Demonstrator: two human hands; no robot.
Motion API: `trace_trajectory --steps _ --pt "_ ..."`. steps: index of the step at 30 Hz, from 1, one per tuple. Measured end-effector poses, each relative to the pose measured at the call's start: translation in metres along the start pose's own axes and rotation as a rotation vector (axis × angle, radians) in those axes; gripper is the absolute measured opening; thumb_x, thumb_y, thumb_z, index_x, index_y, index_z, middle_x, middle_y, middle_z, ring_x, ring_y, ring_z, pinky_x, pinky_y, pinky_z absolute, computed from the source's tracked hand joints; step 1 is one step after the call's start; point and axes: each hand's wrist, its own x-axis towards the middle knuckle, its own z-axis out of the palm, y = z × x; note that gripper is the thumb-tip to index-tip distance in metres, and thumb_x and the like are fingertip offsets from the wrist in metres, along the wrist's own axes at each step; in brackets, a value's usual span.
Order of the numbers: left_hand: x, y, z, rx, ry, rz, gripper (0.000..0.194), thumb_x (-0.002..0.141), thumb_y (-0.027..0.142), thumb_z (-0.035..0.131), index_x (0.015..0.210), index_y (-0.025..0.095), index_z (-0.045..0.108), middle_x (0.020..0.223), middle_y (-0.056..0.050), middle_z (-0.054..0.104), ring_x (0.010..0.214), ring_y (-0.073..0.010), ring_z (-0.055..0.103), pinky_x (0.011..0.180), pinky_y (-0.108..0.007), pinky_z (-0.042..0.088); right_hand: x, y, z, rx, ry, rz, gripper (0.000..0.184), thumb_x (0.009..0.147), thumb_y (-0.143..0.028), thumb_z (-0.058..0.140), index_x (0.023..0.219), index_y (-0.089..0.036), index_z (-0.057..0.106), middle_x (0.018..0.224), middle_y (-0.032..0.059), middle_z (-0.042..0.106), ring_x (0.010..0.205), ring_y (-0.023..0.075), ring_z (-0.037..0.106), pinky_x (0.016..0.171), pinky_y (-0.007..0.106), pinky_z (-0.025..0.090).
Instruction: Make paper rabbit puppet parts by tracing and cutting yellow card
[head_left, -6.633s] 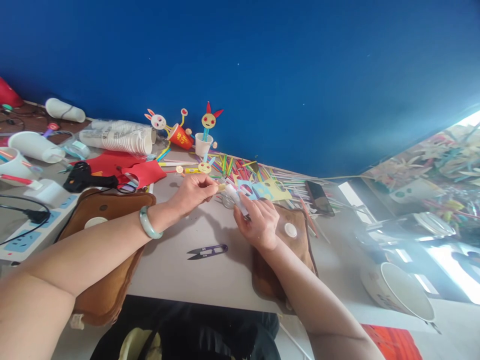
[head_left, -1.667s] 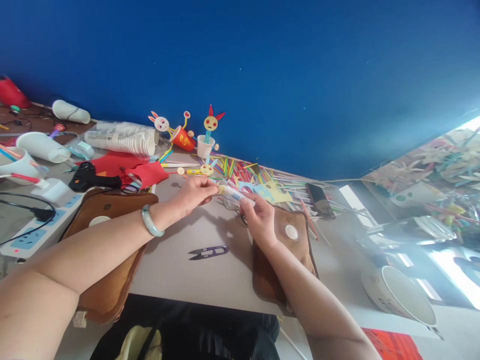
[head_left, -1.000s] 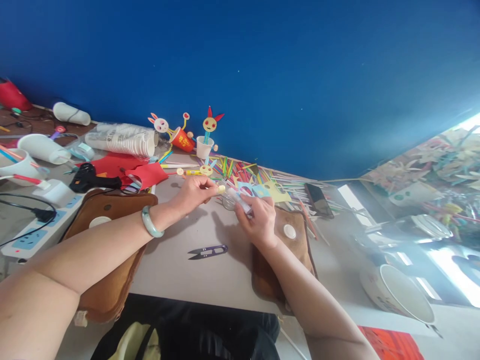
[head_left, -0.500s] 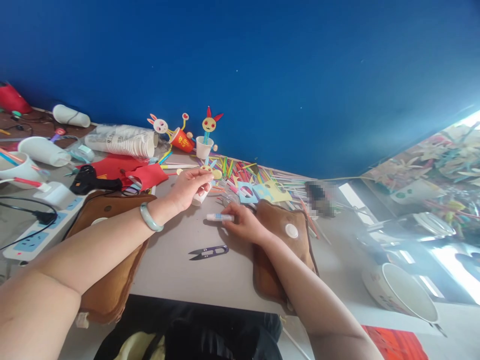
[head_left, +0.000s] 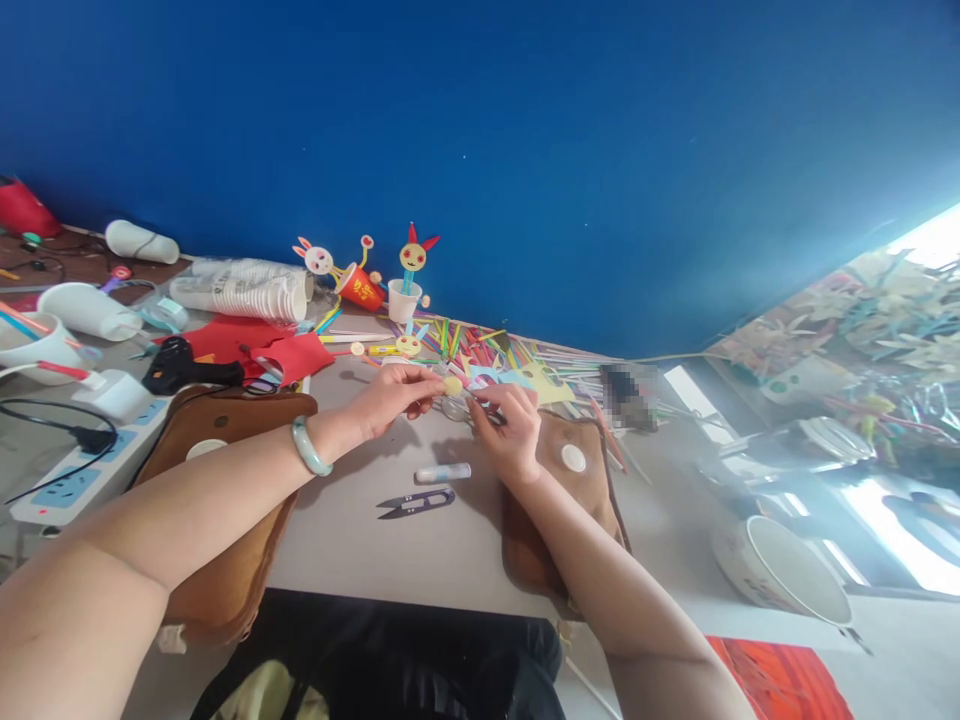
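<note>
Between the fingertips of my left hand (head_left: 405,392) is a small yellow paper disc (head_left: 453,385), held above the table. My right hand (head_left: 510,420) is just right of the disc, its thumb and fingers pinched together; whatever they may hold is too small to make out. Below the hands lies a clear-capped glue stick (head_left: 442,473). Thread snips (head_left: 417,503) rest just in front of it, blades pointing left. Behind my left hand sits a yellow bunny-face cutout (head_left: 409,341) with light blue ears.
Brown padded cushions (head_left: 217,500) lie under my forearms. Colourful sticks and cut paper (head_left: 555,385) spread along the wall. A finished puppet in a white cup (head_left: 405,300) stands behind. A black glue gun (head_left: 187,368) and power strip (head_left: 90,465) are left, a white bowl (head_left: 795,570) right.
My right hand has let go of the glue stick, now lying on the table, and risen towards my left. My left hand has moved right and slightly down with the yellow disc, away from the bunny-face cutout.
</note>
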Motion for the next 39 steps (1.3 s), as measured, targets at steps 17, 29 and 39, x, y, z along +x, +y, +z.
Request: trace_trajectory --steps 17,29,39 --pt "-0.003 0.007 -0.005 -0.068 -0.264 -0.384 0.030 0.069 0.036 0.087 0.084 0.014 0.073 0.090 -0.006 0.068 0.066 -0.0074 0.051 0.053 -0.022 0.032 0.005 -0.001 -0.009 0.160 -0.071 -0.187 0.006 0.091 -0.022 0.068 0.092 -0.025 0.073 0.085 0.0032 0.074 0.077 0.0190 0.068 0.078 0.039 0.049" --pt "0.001 0.009 -0.007 0.406 -0.141 0.033 0.030 0.088 0.043 0.066 0.100 0.016 0.073 0.090 -0.006 0.072 0.058 -0.0101 0.055 0.051 -0.025 0.038 0.004 0.006 -0.005 0.171 -0.029 0.113 0.012 0.090 -0.030 0.066 0.083 -0.024 0.074 0.083 0.0041 0.073 0.081 0.0210 0.067 0.081 0.040 0.051" --pt "0.029 0.002 -0.016 1.553 -0.006 0.533 0.021 0.097 0.030 0.056 0.098 0.017 0.072 0.109 -0.012 0.073 0.115 -0.0301 0.059 0.102 -0.048 0.039 0.004 0.023 0.012 0.380 -0.073 0.632 0.023 0.079 -0.042 0.073 0.080 -0.019 0.073 0.082 0.0054 0.075 0.075 0.0192 0.065 0.075 0.035 0.051"
